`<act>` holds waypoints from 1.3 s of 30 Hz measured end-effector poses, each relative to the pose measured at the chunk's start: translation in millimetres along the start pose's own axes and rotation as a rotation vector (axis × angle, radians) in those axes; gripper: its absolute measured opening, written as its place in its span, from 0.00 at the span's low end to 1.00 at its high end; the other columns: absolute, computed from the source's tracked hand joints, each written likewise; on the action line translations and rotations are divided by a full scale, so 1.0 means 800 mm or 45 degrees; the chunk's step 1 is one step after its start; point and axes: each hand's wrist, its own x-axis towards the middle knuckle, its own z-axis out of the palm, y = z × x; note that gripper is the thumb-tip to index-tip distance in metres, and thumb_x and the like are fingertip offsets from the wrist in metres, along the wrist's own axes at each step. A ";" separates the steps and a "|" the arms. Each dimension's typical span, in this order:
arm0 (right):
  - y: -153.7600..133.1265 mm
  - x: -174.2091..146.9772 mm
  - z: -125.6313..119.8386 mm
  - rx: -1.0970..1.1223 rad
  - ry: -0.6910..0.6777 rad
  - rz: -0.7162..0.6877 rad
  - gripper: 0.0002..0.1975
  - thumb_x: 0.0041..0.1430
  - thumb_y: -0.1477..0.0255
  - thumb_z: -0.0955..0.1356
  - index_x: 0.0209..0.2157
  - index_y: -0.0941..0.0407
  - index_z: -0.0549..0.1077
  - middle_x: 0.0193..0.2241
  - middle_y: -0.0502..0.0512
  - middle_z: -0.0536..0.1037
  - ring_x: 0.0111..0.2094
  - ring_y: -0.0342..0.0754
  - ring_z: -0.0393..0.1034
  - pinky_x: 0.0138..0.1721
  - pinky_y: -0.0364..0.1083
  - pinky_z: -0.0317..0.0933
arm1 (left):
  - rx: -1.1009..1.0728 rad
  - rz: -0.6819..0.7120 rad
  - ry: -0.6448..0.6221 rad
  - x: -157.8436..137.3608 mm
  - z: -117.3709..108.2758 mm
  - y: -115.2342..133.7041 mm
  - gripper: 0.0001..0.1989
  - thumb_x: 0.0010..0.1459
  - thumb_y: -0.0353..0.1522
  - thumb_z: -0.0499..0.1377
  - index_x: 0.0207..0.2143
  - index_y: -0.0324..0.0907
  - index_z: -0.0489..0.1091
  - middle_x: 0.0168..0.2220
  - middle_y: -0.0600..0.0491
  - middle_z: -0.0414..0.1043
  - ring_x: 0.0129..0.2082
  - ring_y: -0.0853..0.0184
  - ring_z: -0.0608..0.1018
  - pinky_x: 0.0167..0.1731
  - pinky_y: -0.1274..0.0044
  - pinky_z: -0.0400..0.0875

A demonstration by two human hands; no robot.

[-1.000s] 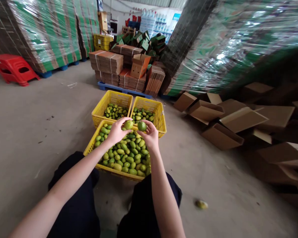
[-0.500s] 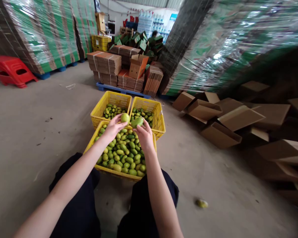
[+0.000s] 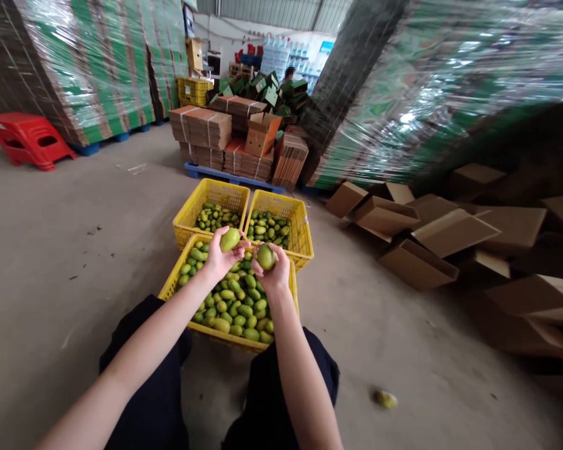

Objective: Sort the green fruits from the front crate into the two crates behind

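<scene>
My left hand (image 3: 223,257) is closed round a yellow-green mango (image 3: 229,239), with the fruit resting against the palm and fingers. Beside it, my right hand (image 3: 273,275) grips a darker green mango (image 3: 266,256), its rounded end facing me. Both hands are above the near yellow crate (image 3: 169,284), which holds many loose green and yellowish mangoes (image 3: 237,303). Just beyond stand two more yellow crates, one at left (image 3: 184,219) and one at right (image 3: 304,232), each partly filled with green mangoes.
A single mango (image 3: 385,399) lies on the floor at right. Open cardboard boxes (image 3: 417,262) are heaped to the right. Flattened cartons (image 3: 201,128) sit on a blue pallet (image 3: 234,178) ahead. A red stool (image 3: 30,139) is at far left; plastic-wrapped stacks (image 3: 107,69) rise on both sides.
Both hands have come slightly lower and nearer. The mangoes have been turned in the fingers; the right one now shows its end instead of its long side.
</scene>
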 end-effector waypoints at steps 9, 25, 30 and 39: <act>0.016 0.002 0.004 0.329 0.082 -0.095 0.04 0.52 0.70 0.68 0.31 0.54 0.72 0.24 0.47 0.73 0.20 0.39 0.62 0.21 0.40 0.58 | -0.548 -0.005 0.008 0.003 0.005 -0.019 0.13 0.63 0.28 0.50 0.43 0.34 0.73 0.30 0.49 0.76 0.31 0.72 0.80 0.36 0.83 0.77; 0.128 0.014 0.015 -0.375 0.073 0.424 0.20 0.32 0.70 0.78 0.18 0.52 0.61 0.13 0.41 0.64 0.14 0.40 0.61 0.13 0.41 0.58 | -0.500 0.188 0.376 0.009 -0.038 0.072 0.08 0.61 0.24 0.52 0.29 0.38 0.67 0.26 0.54 0.70 0.27 0.76 0.75 0.29 0.87 0.74; 0.056 0.109 0.071 -0.411 0.078 0.199 0.13 0.49 0.60 0.71 0.28 0.52 0.68 0.24 0.47 0.74 0.27 0.46 0.75 0.28 0.47 0.73 | -0.515 0.198 0.422 -0.002 -0.043 0.093 0.09 0.60 0.24 0.50 0.28 0.38 0.66 0.24 0.55 0.69 0.24 0.76 0.74 0.21 0.88 0.70; 0.108 -0.040 -0.025 -1.513 -0.582 0.699 0.05 0.50 0.69 0.69 0.26 0.56 0.76 0.24 0.51 0.79 0.25 0.47 0.75 0.26 0.44 0.67 | -0.252 0.248 0.640 -0.002 -0.055 0.086 0.11 0.60 0.29 0.48 0.27 0.39 0.66 0.24 0.52 0.67 0.24 0.72 0.73 0.21 0.86 0.69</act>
